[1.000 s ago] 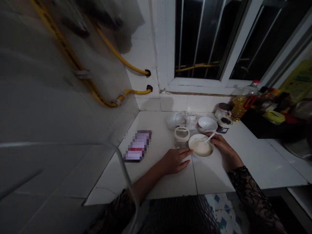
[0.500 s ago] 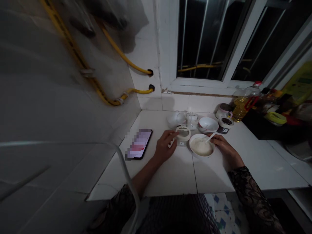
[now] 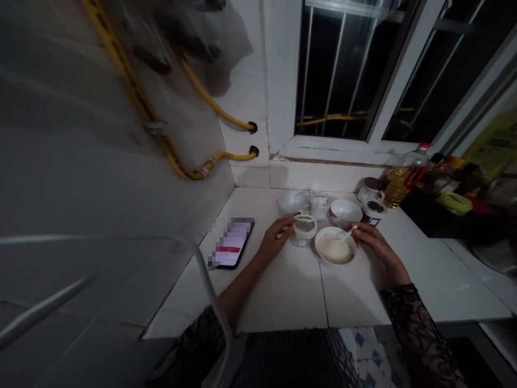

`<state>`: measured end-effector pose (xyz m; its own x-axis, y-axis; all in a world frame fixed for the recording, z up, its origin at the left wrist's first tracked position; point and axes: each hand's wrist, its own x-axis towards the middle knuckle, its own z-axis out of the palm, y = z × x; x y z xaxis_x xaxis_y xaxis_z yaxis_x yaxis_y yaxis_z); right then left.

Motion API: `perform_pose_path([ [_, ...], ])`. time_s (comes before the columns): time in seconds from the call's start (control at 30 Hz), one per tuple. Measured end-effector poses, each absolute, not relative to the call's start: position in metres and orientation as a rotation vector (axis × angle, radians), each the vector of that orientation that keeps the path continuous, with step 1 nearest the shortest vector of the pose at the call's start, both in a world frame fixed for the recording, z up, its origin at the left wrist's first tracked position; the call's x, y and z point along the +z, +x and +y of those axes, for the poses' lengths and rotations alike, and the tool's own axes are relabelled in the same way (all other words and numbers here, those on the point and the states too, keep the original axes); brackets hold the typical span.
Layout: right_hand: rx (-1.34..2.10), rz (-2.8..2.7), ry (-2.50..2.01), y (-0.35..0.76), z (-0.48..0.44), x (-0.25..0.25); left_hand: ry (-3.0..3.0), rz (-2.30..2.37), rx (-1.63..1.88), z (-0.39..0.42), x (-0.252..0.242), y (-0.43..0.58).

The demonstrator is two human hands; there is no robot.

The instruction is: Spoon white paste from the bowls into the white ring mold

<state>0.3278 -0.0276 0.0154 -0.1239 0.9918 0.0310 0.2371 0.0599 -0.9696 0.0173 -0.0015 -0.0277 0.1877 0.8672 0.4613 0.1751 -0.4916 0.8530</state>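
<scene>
My left hand (image 3: 277,237) is at the left side of a small clear jar (image 3: 304,237) with a pale-rimmed lid, its fingers closed on the upper edge. To the jar's right stands a white bowl (image 3: 336,262) holding a pale powder or grain (image 3: 333,249). A white spoon (image 3: 348,234) leans in this bowl with its handle up to the right. At the handle's end, my right hand (image 3: 375,245) pinches the spoon, with fingers beside the bowl's rim.
Behind stand a second white bowl (image 3: 346,211), a clear bowl (image 3: 291,202), a glass jar (image 3: 320,205) and a dark-labelled tub (image 3: 374,211). A phone (image 3: 232,245) lies at left. An oil bottle (image 3: 399,180) stands at the back right, near a black tray (image 3: 420,213).
My left fingers have closed in on the jar's upper edge. My right hand stays at the spoon, with its fingers slightly shifted. The whole view has tilted a little.
</scene>
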Motion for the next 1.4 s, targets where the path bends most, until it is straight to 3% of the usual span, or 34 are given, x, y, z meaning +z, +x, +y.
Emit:
perform_pose_path([
  [0.33, 0.881, -1.568, -1.247, 0.316, -0.026, 0.017, 1.769, 0.956, 1.363, 0.001, -0.029, 0.018],
  [0.63, 0.67, -2.049, -1.213, 0.298, -0.017, 0.066, 1.811, 0.971, 1.377, 0.0, -0.029, 0.019],
  [0.77, 0.592, -1.943, -1.239, 0.294, -0.012, 0.064, 1.832, 0.976, 1.377, -0.001, -0.027, 0.018],
  [1.4, 0.77, -1.654, -1.326, 0.291, -0.006, 0.032, 1.848, 0.968, 1.359, 0.0, -0.026, 0.017],
])
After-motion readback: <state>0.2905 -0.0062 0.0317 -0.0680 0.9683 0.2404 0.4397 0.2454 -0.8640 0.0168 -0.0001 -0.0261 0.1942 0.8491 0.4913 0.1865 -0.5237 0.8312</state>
